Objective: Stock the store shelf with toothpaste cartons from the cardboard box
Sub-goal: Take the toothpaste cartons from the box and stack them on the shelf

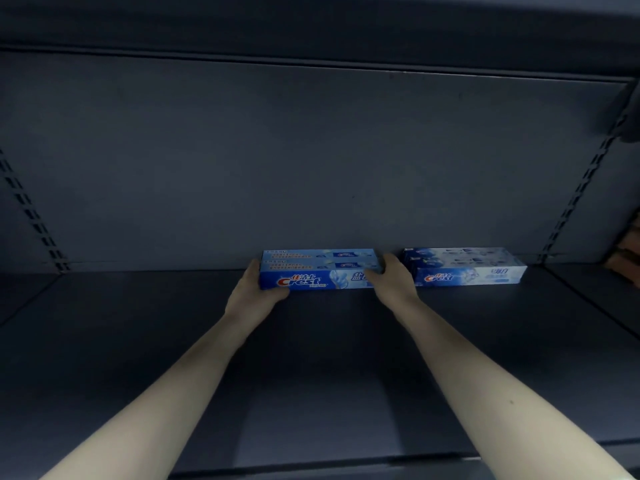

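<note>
**Both hands on a blue carton at the back of the shelf**

While both bare forearms reach deep over the dark shelf (311,375), the hands close on the two ends of a stack of blue Crest cartons (317,270). This stack lies lengthwise along the rear of the shelf, its long printed face turned forward, close in front of the grey back panel (311,161). Two printed top strips show one behind the other, so it looks like more than one carton gripped as a block; exactly how many I cannot tell.

The left hand (258,291) wraps the stack's left end, thumb on the front face near the logo, the other fingers hidden behind the end. The right hand (393,278) clasps the right end, fingers curled over the front upper edge and covering part of the print. Both hands are partly closed around the stack, not flat and not fisted. Whether the stack rests fully on the shelf or is held just above it is unclear.

Just to the right of the blue stack, beyond the right hand and apart from it, a paler white-and-blue Crest stack (465,266) sits on the shelf in the same lengthwise pose. Slotted uprights (578,188) flank the back panel on both sides of the cartons.
</note>
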A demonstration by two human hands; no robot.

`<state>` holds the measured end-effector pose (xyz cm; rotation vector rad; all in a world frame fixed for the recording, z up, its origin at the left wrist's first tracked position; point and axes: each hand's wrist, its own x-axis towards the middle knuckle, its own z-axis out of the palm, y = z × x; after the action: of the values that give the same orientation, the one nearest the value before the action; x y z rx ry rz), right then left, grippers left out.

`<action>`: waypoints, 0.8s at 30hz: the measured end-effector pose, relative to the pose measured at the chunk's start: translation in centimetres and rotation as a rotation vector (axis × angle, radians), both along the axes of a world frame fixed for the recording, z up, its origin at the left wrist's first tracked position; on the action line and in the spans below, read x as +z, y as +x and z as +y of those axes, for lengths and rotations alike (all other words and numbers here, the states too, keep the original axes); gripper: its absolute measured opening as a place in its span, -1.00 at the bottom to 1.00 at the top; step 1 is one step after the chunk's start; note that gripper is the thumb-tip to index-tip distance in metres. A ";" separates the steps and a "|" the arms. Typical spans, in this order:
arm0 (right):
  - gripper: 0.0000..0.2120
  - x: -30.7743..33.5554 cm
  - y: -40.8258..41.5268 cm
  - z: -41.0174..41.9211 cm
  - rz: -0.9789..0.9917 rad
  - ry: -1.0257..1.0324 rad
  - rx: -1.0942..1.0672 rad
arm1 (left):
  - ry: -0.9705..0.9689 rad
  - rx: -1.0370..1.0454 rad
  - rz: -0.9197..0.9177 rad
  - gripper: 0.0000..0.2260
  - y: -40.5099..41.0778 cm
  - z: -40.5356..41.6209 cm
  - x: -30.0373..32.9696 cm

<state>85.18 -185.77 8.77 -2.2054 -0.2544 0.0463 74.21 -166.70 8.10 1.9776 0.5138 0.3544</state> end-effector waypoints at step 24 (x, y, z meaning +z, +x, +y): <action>-0.46 -1.5 -11.1 -4.6 -0.120 -0.124 0.065 | 0.076 -0.015 0.037 -0.29 -8.6 -7.1 -0.1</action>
<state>74.09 -190.33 7.25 -2.3261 -0.4002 -0.0356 65.60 -173.82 7.99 2.0632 0.5153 0.3333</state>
